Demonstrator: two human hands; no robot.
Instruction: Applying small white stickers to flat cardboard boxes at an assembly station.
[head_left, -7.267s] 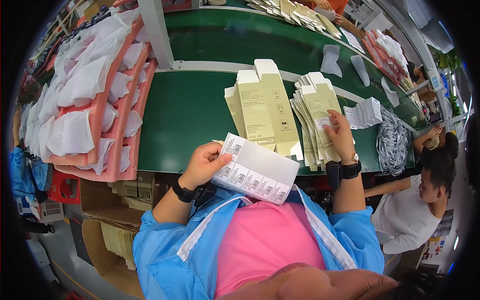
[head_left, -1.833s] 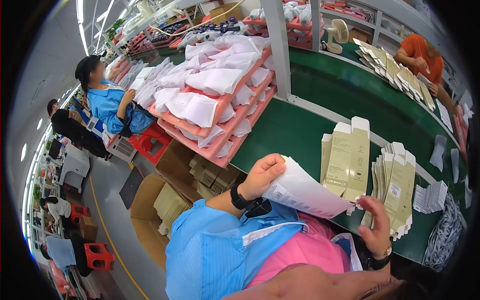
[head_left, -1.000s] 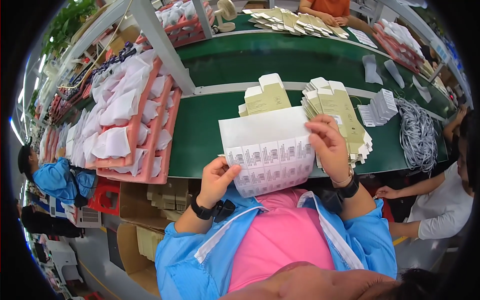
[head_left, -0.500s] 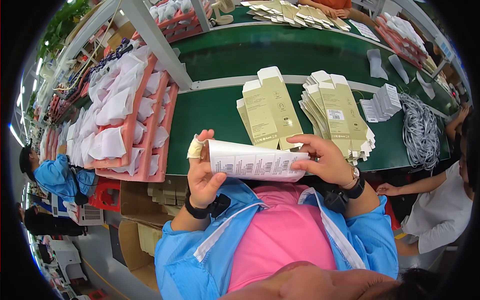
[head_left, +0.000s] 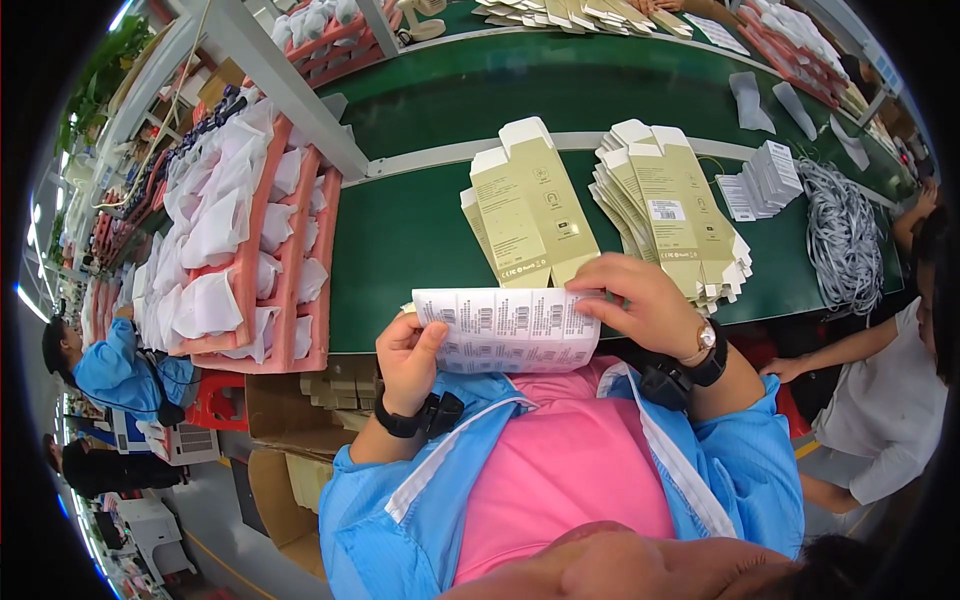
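A white sheet of barcode stickers [head_left: 505,330] is stretched between my two hands, over the table's front edge. My left hand [head_left: 408,362] grips its left end, thumb on the printed face and fingers behind. At the upper right corner my right hand [head_left: 640,305] pinches the sheet between thumb and fingers. Just beyond the sheet lies a stack of flat, unfolded olive cartons [head_left: 530,205] with a plain printed face. To its right, a second stack of flat cartons [head_left: 665,210] has a white barcode sticker on its top one.
Pink trays [head_left: 312,270] of white-wrapped items are piled at the left. Folded white leaflets [head_left: 765,185] and a bundle of grey cables [head_left: 845,235] lie at the right. A person in white [head_left: 870,390] sits at my right. Cardboard boxes [head_left: 290,410] stand below the table.
The sheet has tilted, so several rows of stickers now face up. My left fingers have curled behind it. My right hand has shifted slightly left and up along the sheet's edge.
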